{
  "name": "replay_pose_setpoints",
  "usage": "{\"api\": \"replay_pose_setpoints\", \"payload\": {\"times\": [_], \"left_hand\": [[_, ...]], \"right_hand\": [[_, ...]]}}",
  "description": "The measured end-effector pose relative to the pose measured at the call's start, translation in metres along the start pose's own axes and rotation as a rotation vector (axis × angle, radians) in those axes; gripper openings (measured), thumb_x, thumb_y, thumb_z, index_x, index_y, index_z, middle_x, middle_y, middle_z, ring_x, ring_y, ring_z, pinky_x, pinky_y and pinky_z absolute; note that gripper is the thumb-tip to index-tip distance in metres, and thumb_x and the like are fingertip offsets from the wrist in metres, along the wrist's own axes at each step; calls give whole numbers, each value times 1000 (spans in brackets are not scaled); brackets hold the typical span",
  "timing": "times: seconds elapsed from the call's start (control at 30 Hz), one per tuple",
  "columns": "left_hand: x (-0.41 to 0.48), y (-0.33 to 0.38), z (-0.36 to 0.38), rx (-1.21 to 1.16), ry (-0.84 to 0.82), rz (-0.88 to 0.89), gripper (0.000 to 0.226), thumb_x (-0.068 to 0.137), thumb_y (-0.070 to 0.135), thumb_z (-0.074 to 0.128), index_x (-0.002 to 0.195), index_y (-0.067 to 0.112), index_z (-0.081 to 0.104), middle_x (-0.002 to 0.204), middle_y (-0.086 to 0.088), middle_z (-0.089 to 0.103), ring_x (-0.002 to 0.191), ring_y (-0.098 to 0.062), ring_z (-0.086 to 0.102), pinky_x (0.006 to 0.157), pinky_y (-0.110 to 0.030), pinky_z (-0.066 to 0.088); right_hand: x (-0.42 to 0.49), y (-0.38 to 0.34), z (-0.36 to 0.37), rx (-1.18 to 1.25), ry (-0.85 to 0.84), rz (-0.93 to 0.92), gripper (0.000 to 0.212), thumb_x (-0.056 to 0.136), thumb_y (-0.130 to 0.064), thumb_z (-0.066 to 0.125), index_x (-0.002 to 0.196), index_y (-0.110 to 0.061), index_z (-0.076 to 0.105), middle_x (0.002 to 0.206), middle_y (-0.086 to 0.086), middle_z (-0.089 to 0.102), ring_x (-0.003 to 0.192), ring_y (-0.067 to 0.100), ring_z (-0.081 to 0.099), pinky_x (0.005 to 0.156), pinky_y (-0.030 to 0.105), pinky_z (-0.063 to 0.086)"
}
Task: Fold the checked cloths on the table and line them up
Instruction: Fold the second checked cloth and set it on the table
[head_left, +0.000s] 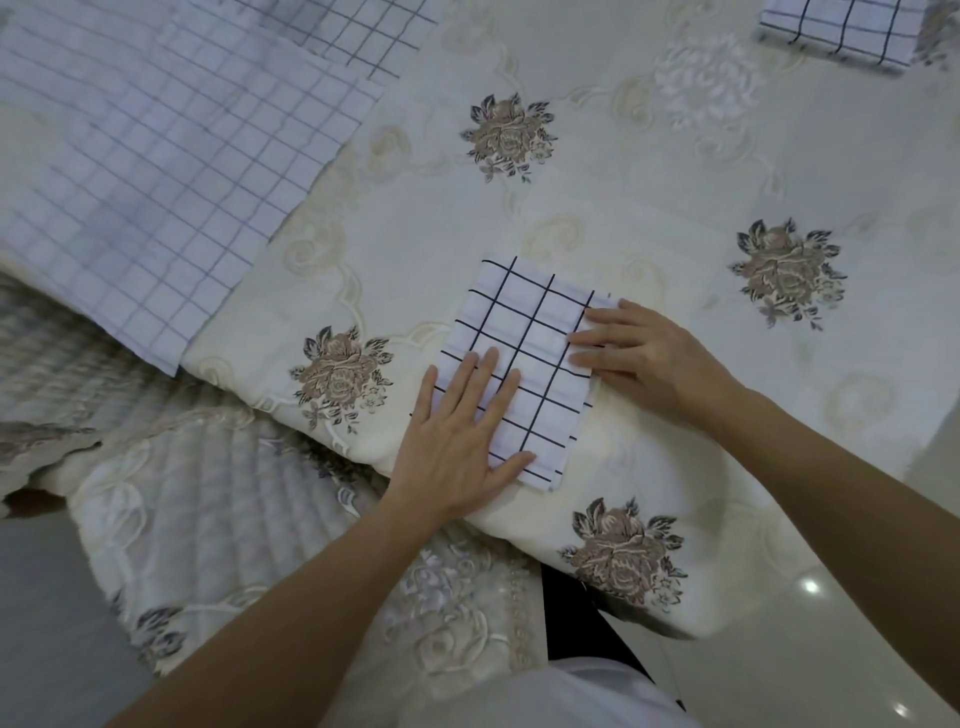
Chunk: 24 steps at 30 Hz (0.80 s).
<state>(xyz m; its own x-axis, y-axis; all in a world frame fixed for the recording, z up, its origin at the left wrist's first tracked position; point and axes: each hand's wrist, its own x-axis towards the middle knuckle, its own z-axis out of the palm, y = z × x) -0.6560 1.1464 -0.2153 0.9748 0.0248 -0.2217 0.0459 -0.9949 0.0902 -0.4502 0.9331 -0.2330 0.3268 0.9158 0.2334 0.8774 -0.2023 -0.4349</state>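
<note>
While both bare forearms reach in from the lower edge of the view, the left hand (457, 441) lies palm down on the near left part of the folded checked cloth (519, 358), its fingers straight and spread, pointing away from the person, the thumb stretched out to the right across the cloth's near corner; the little finger lies along the cloth's left edge, and I cannot tell whether it is on the cloth or just off it; the right hand (644, 358) comes in from the right with its wrist turned so that the fingers point left, straight and close together, their tips resting flat on the cloth's right edge; neither hand curls round anything; the folded cloth sits as a small tilted rectangle on the cream flowered tablecloth (675, 171), close to the table's near edge; larger unfolded checked cloths (156, 182) lie spread and overlapping at the far left, well apart from it; another folded checked cloth (841, 31) lies at the far right corner, partly cut off by the frame.
</note>
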Motion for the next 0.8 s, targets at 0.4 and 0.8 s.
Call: {"api": "replay_pose_setpoints", "payload": {"times": [0.4,0.8], "left_hand": [[-2,44,3,7,-26,49,104,86,80,31,158,10,4,166,-10,-6,153,-24,-6,120,-58,11],[-3,47,3,-20,-35,68,99,88,80,29,159,14,8,166,-7,-4,153,-21,-4,121,-55,12]], "right_hand": [[-4,1,1,40,42,21,18,92,-19,70,108,-18,77,124,-1,69,130,25,54,111,51,39],[-7,-5,1,29,68,63,18,88,-17,72,105,-14,78,120,1,71,130,27,55,111,56,39]]}}
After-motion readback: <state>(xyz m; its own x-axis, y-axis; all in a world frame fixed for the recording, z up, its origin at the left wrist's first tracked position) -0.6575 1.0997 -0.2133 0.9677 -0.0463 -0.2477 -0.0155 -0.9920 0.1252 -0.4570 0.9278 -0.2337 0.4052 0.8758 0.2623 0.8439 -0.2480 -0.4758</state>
